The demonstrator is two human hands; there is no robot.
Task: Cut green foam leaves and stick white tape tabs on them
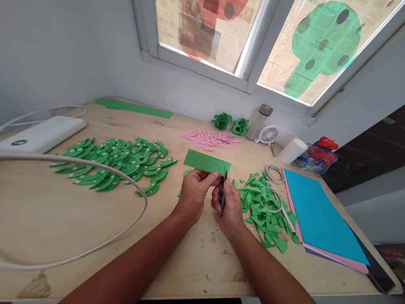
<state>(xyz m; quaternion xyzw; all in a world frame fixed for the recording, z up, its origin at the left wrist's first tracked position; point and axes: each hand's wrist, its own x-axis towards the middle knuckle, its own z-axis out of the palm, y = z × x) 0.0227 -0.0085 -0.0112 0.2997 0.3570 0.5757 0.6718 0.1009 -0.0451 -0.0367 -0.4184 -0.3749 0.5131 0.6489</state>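
A strip of green paper (202, 161) with curved outlines drawn on it is pinched between the thumb and fingers of my left hand (193, 192). My right hand (230, 204) is wrapped around a pair of dark scissors (222, 194), whose blades point up at the right end of the strip. To the left lie many curved green paper pieces (110, 162) with small white patches. Right of my right hand is a heap of green paper scraps (265, 202).
Pink paper cutouts (209, 138), green paper balls (222, 120), a bottle (259, 122) and a small fan (268, 134) stand towards the wall. Coloured sheets (322, 215) and tape rolls (275, 174) lie right. A white cable (144, 207) loops across the left, near a power bank (41, 133).
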